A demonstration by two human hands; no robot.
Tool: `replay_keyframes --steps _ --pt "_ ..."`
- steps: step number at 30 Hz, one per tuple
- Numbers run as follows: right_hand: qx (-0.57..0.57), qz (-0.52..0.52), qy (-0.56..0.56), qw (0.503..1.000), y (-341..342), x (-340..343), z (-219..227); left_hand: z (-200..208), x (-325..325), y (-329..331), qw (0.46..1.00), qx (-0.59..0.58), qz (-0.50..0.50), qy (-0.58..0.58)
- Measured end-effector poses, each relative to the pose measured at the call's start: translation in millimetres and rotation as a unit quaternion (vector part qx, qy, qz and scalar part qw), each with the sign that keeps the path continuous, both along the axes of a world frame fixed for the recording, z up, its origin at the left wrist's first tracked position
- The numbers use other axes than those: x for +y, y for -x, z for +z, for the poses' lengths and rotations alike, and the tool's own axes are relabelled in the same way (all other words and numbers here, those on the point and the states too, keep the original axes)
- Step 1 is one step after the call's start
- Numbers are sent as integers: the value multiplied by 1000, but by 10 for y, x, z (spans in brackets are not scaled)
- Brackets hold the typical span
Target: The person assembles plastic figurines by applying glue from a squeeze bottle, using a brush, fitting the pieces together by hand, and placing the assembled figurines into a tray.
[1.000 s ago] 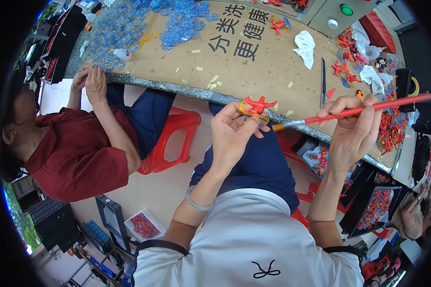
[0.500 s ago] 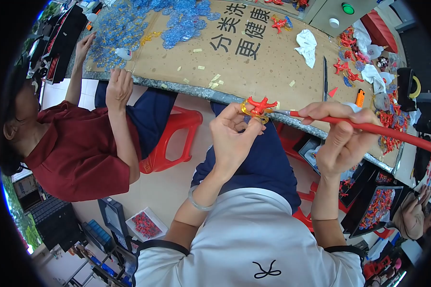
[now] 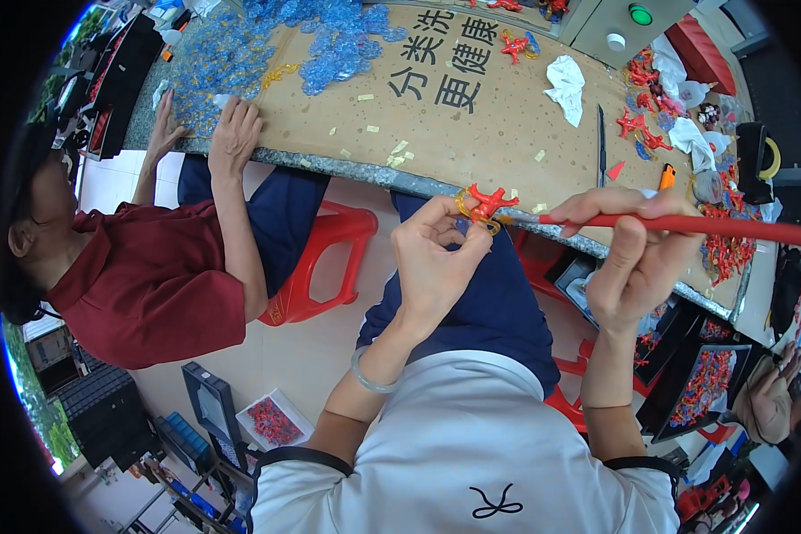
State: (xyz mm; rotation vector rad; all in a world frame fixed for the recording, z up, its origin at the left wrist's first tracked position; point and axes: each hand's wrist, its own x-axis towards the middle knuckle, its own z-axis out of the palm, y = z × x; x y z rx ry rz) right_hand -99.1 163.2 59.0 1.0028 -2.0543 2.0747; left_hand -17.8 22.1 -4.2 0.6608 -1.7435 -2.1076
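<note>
My left hand [image 3: 429,267] pinches a small red plastic figure [image 3: 486,201] with short branching limbs, just off the table's near edge. Clear yellow plastic [image 3: 462,204] shows beside and under the figure, next to my fingertips. In my right hand [image 3: 636,271] is a paintbrush [image 3: 739,226] with a thick red handle, gripped between thumb and fingers and lying nearly level. Its bristle tip reaches the right side of the figure; whether it touches is too small to tell.
A cardboard-covered table [image 3: 329,133] holds a heap of clear blue pieces [image 3: 338,44], a crumpled white tissue [image 3: 564,89], a thin black stick [image 3: 602,147] and an orange cutter [image 3: 667,177]. More red figures [image 3: 633,123] lie right. A co-worker in dark red [image 3: 160,285] sits left, near a red stool [image 3: 320,258].
The brush handle has swung to a flatter angle, and the red figure has turned slightly. On the left, the co-worker's hands have shifted over the table edge, one now at the small white bottle.
</note>
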Motion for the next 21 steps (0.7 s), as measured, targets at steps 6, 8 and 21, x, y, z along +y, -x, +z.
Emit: replay_keyframes --steps 6,8,21 --pt "78 21 0 997 14 13 39 24 15 11 999 -1 -15 43" --pt "18 13 10 1000 36 47 37 50 36 4 1000 -7 -21 0" --pt "12 37 44 998 103 62 20 89 22 39 993 -24 -72 -94"
